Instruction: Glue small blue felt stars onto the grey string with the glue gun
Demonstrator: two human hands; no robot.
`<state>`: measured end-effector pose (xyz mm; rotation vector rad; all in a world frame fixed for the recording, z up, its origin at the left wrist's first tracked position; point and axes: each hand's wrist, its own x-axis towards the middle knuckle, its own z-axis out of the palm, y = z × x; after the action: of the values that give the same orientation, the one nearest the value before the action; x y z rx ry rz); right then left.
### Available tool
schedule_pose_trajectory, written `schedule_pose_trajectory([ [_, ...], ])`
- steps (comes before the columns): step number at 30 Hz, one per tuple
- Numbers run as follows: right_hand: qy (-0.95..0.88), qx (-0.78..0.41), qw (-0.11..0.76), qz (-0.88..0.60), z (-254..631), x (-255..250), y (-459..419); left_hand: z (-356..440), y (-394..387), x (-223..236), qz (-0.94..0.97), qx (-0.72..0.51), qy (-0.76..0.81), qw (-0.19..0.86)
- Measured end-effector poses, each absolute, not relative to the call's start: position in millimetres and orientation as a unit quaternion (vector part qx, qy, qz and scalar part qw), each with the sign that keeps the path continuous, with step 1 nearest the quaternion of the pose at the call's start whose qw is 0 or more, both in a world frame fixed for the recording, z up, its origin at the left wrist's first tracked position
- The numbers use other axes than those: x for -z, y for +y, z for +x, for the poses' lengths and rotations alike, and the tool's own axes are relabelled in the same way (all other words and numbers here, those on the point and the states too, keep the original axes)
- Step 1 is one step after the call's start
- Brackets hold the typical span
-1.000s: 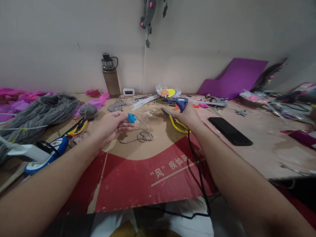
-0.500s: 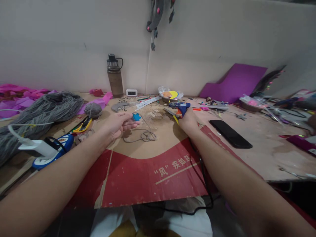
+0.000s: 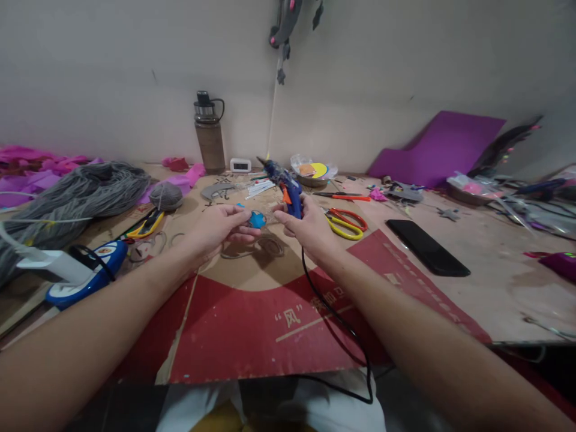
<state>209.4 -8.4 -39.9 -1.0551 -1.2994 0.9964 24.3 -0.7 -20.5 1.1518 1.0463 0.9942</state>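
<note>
Between the fingers of my left hand [image 3: 218, 231] is a small blue star [image 3: 257, 220], held above the cardboard [image 3: 243, 330]. Grey yarn [image 3: 270, 245] lies in loops just below it. My right hand [image 3: 310, 225] is wrapped round the handle of a blue glue gun [image 3: 292, 195], whose dark nozzle points up and to the left. A black cord [image 3: 330, 309] hangs from the gun down past the cardboard's front edge. Close to the right of that hand lie scissors [image 3: 348, 225] with one red and one yellow handle.
A grey yarn ball [image 3: 165, 196], a yellow cutter [image 3: 149, 225] and a blue power strip [image 3: 114, 261] lie left. A bottle [image 3: 209, 141] and a small white clock [image 3: 240, 165] stand by the wall. A black phone [image 3: 425, 247] and purple sheet [image 3: 443, 147] are right.
My right hand has lifted the glue gun off the table and brought it left, close to the star. The scissors beside it now show fully. My left hand still holds the star.
</note>
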Motion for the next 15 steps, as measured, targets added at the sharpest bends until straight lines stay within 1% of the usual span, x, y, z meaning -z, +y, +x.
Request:
schedule_pose_trajectory([
  [6, -0.557, -0.442, 0.545, -0.444, 202.1, 35.8, -16.2, 26.7, -4.0, 22.8, 0.52, -0.414, 0.45, 0.596],
  [12, -0.546, -0.429, 0.561, -0.45, 198.4, 38.4, -13.9, 32.3, -10.3, 13.9, 0.471, -0.411, 0.415, 0.661],
  [15, -0.539, -0.424, 0.568, -0.456, 197.1, 38.2, -13.8, 33.9, -11.5, 12.8, 0.444, -0.422, 0.414, 0.673],
])
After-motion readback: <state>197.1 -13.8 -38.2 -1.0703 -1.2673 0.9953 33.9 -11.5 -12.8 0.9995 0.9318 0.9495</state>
